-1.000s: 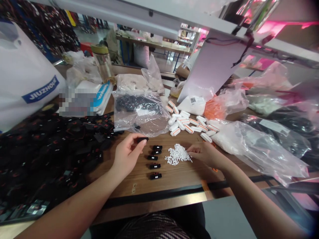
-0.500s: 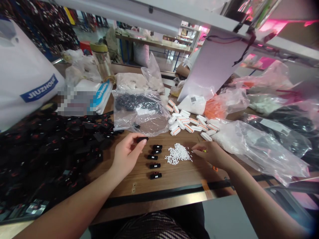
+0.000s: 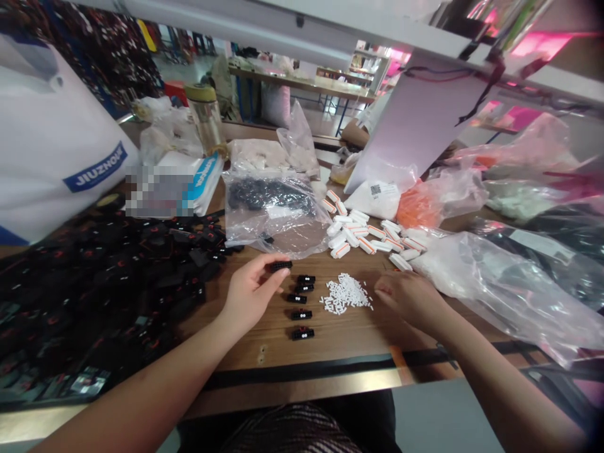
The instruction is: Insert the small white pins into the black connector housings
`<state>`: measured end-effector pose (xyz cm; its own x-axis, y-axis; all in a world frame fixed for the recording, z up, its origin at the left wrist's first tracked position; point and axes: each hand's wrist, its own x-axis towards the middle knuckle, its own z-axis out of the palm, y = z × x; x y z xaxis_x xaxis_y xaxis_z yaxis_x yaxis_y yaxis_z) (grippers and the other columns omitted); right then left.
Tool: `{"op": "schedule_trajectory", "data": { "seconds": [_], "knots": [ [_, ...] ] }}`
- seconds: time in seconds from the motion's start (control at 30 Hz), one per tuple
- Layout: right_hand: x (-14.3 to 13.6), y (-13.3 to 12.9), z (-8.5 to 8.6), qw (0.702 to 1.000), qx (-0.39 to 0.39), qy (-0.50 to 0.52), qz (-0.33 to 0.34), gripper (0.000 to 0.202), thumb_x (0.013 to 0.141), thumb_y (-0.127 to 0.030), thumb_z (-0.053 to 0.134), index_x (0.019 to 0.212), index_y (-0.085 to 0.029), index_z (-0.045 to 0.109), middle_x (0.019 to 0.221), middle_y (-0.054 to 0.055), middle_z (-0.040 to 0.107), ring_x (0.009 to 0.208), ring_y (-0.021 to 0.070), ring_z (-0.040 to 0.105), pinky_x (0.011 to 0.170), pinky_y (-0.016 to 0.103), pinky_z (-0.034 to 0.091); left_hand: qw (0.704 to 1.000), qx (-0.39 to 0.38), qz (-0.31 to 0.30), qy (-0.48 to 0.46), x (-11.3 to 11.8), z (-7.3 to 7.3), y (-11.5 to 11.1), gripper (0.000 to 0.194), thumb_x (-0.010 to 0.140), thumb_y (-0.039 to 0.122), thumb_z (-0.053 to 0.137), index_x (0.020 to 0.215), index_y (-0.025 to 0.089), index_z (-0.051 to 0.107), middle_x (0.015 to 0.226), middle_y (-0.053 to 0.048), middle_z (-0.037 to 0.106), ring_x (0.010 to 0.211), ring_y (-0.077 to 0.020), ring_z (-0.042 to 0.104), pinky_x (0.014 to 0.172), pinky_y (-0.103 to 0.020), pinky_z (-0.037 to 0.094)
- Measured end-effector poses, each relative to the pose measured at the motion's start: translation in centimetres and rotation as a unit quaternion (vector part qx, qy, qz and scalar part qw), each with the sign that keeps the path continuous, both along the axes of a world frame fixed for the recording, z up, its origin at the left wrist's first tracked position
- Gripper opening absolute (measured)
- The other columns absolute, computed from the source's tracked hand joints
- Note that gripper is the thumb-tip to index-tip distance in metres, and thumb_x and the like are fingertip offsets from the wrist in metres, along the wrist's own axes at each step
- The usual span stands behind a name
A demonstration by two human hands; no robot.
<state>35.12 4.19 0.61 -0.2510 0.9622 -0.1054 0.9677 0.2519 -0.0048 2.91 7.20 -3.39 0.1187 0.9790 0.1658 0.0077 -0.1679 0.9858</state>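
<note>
A small black connector (image 3: 282, 265) is pinched between the thumb and fingers of my left hand (image 3: 250, 286), just above the wooden table. My right hand (image 3: 408, 296) is closed, right of a heap of small white pins (image 3: 346, 294); whatever its fingers hold, if anything, is hidden. Between my hands several black connectors lie in a column, among them the lowest one (image 3: 302, 334), each showing white dots on its side. White pieces with orange stripes (image 3: 367, 245) are scattered behind the pins.
Many black parts (image 3: 108, 283) cover the table's left side. Behind are a clear bag of black parts (image 3: 271, 201), a bottle (image 3: 206, 119) and a large white sack (image 3: 61, 145). Plastic bags (image 3: 500, 277) lie at the right. The table's front edge (image 3: 330, 365) has black tape.
The view has shifted, so most things appear farther right. The connector in my left hand has turned to show its slotted side. The fingers of my right hand have curled in more.
</note>
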Motion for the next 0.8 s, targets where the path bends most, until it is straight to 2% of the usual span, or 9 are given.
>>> {"op": "schedule_trajectory", "data": {
  "seconds": [0.07,0.13,0.2,0.3,0.4,0.47,0.63,0.8],
  "knots": [
    [-0.9,0.1,0.5,0.997,-0.008,0.073,-0.039,0.02,0.085,-0.021,0.053,0.069,-0.021,0.066,0.069,0.004,0.068,0.063,0.0188,0.06,0.062,0.031,0.04,1.0,-0.005,-0.015,-0.008,0.1,0.1,-0.1,0.022,0.084,0.029,0.069,0.104,0.019,0.071,0.103,-0.007,0.073,0.078,-0.0175,0.072,0.058,-0.027,0.064],
    [-2.5,0.4,1.2,0.978,0.002,0.197,-0.061,0.017,0.087,-0.027,0.057,0.076,-0.022,0.068,0.073,0.003,0.069,0.065,0.0182,0.062,0.063,0.03,0.044,0.999,0.005,-0.03,-0.013,0.1,-0.1,-0.2,0.021,0.084,0.028,0.069,0.103,0.02,0.073,0.105,-0.007,0.073,0.077,-0.0172,0.072,0.057,-0.027,0.064],
    [-5.0,0.6,1.9,0.946,0.029,0.32,-0.034,0.015,0.089,-0.03,0.059,0.082,-0.022,0.069,0.08,0.002,0.07,0.072,0.0177,0.064,0.068,0.03,0.047,0.998,0.031,-0.049,-0.003,-0.1,-0.3,-0.3,0.019,0.085,0.025,0.069,0.103,0.021,0.074,0.104,-0.007,0.072,0.076,-0.0161,0.071,0.057,-0.027,0.064],
    [-9.3,1.1,2.5,0.907,0.051,0.415,0.054,0.013,0.092,-0.029,0.06,0.083,-0.023,0.068,0.085,0.001,0.069,0.082,0.0168,0.063,0.078,0.031,0.048,0.994,0.079,-0.074,0.027,-0.3,-0.5,-0.4,0.019,0.086,0.022,0.069,0.104,0.024,0.075,0.104,-0.006,0.073,0.076,-0.0155,0.071,0.058,-0.026,0.062],
    [-12.4,1.6,2.3,0.882,0.045,0.459,0.1,0.013,0.093,-0.027,0.06,0.084,-0.023,0.068,0.087,0.001,0.067,0.088,0.0164,0.062,0.083,0.033,0.048,0.99,0.115,-0.074,0.031,-0.4,-0.3,-0.5,0.019,0.086,0.02,0.07,0.103,0.026,0.076,0.102,-0.005,0.073,0.083,-0.017,0.071,0.065,-0.03,0.063],
    [-13.3,1.8,1.8,0.873,0.045,0.474,0.105,0.012,0.093,-0.026,0.06,0.085,-0.023,0.068,0.088,0.001,0.065,0.089,0.0165,0.062,0.084,0.034,0.048,0.989,0.133,-0.067,0.027,-0.4,-0.2,-0.5,0.019,0.086,0.019,0.07,0.103,0.026,0.076,0.099,-0.005,0.073,0.086,-0.018,0.071,0.071,-0.033,0.062],
    [-13.4,1.8,1.0,0.869,0.049,0.481,0.104,0.01,0.092,-0.024,0.062,0.085,-0.022,0.068,0.09,0.002,0.065,0.09,0.0168,0.061,0.086,0.035,0.048,0.987,0.147,-0.055,0.045,-0.2,0.0,-0.4,0.018,0.085,0.016,0.07,0.1,0.024,0.075,0.095,-0.004,0.073,0.085,-0.0181,0.07,0.076,-0.034,0.059],
    [-13.6,1.6,1.0,0.873,0.068,0.468,0.115,0.009,0.092,-0.022,0.062,0.085,-0.022,0.068,0.091,0.003,0.065,0.09,0.0173,0.061,0.085,0.036,0.048,0.991,0.113,-0.041,0.06,-0.2,-0.2,-0.6,0.017,0.084,0.016,0.071,0.099,0.022,0.073,0.09,-0.002,0.074,0.076,-0.016,0.068,0.067,-0.028,0.056]
  ]
}}
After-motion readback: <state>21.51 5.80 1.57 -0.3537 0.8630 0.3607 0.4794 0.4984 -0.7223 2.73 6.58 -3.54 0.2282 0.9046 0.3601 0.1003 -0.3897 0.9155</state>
